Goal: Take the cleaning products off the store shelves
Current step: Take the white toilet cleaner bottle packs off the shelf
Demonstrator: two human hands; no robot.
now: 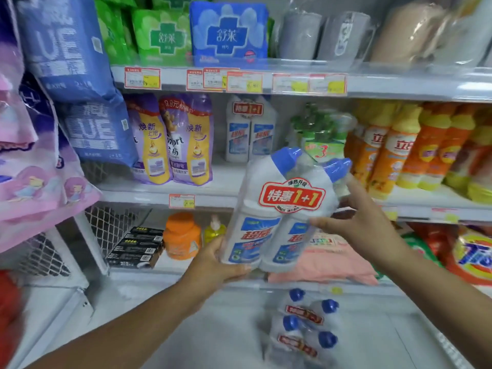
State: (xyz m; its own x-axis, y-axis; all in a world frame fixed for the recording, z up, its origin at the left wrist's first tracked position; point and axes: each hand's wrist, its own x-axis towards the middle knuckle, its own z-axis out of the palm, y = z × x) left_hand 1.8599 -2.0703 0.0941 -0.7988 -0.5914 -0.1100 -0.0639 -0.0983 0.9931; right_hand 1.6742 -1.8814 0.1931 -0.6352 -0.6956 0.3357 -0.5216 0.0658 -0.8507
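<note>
A twin pack of white cleaner bottles point(269, 217) with blue caps and a red "1+1" label hangs in front of the middle shelf. My left hand point(221, 265) grips its base from below. My right hand point(356, 222) holds its right side, thumb across the front. Another such twin pack point(249, 131) stands at the back of the middle shelf. Two more twin packs point(306, 326) lie on the floor below.
Purple refill pouches point(173, 139) and orange and yellow bottles point(415, 150) flank the gap on the middle shelf point(213, 198). An orange jar point(181, 235) and black boxes point(135, 249) sit on the lower shelf. Blue and pink bags point(74, 75) hang at left.
</note>
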